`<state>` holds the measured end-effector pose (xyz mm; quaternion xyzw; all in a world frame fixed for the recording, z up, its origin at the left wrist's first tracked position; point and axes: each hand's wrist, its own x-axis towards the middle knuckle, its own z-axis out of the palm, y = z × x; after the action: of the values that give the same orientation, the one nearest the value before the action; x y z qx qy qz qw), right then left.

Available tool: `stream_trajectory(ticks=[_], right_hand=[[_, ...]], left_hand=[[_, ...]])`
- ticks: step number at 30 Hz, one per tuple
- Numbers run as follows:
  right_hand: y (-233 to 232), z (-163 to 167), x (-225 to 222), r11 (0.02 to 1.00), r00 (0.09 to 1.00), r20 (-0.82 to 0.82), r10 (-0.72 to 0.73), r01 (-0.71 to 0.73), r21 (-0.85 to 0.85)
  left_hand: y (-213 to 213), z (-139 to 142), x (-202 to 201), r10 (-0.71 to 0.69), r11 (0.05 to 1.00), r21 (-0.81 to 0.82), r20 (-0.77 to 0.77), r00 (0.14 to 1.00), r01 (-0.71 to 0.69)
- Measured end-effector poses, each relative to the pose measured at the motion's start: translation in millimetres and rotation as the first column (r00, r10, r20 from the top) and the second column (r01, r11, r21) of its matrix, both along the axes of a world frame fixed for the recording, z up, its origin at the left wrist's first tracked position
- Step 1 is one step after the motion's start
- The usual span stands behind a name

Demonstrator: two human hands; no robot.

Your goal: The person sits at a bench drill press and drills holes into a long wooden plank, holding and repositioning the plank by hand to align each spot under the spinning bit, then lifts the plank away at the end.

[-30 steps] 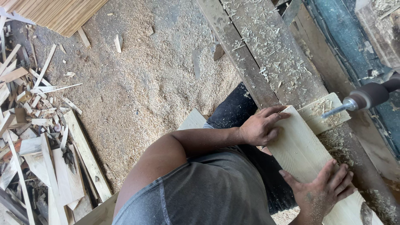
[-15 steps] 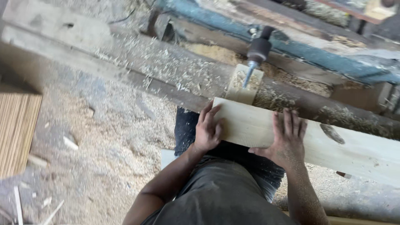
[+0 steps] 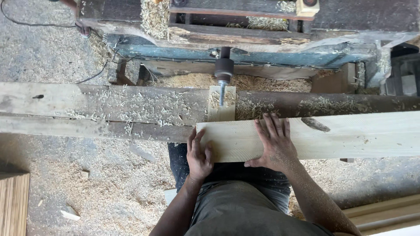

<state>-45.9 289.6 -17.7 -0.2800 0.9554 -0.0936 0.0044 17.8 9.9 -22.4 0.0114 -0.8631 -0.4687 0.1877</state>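
Note:
A long pale wooden plank lies across a rough workbench covered in shavings. My left hand grips the plank's left end, thumb on top and fingers over its near edge. My right hand lies flat on the plank's top, fingers spread toward the far edge. Just beyond the plank a horizontal drill bit in a round chuck points at the plank over a small wooden rest block.
The machine frame with heaps of shavings stands behind the bench. A black cable runs at upper left. Sawdust covers the floor. A slatted wooden piece sits at lower left, pale boards at lower right.
The view has swung round from a tilted angle to square above the bench. Both hands stay on the plank, which now lies level in front of the drill bit.

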Motion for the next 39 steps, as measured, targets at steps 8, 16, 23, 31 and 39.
stream_trajectory(ticks=[8, 16, 23, 31, 39], right_hand=[[-1.7, 6.4, 0.6, 1.0, 1.0, -0.008, -0.008, 0.008, -0.004], [-1.0, 5.0, -1.8, 1.0, 1.0, -0.01, -0.006, 0.006, 0.015], [-1.5, 4.9, -3.5, 1.0, 0.999, -0.034, -0.003, 0.004, 0.024], [-1.2, 7.5, -5.5, 1.0, 0.999, -0.033, 0.0, 0.001, 0.008], [-2.5, 8.3, -6.2, 1.0, 0.999, -0.031, -0.007, 0.007, 0.012]], left_hand=[[1.9, 1.4, -0.5, 0.009, 1.0, 0.01, 0.011, 1.0, -0.009], [0.8, 2.9, -2.9, -0.011, 0.999, 0.053, 0.033, 0.999, 0.009], [0.3, 4.5, -4.0, 0.006, 1.0, 0.009, 0.009, 1.0, -0.006], [-0.7, 2.1, -5.3, -0.01, 1.0, -0.023, 0.003, 1.0, 0.01], [-1.4, -3.0, -5.4, 0.003, 1.0, 0.008, -0.011, 1.0, -0.003]])
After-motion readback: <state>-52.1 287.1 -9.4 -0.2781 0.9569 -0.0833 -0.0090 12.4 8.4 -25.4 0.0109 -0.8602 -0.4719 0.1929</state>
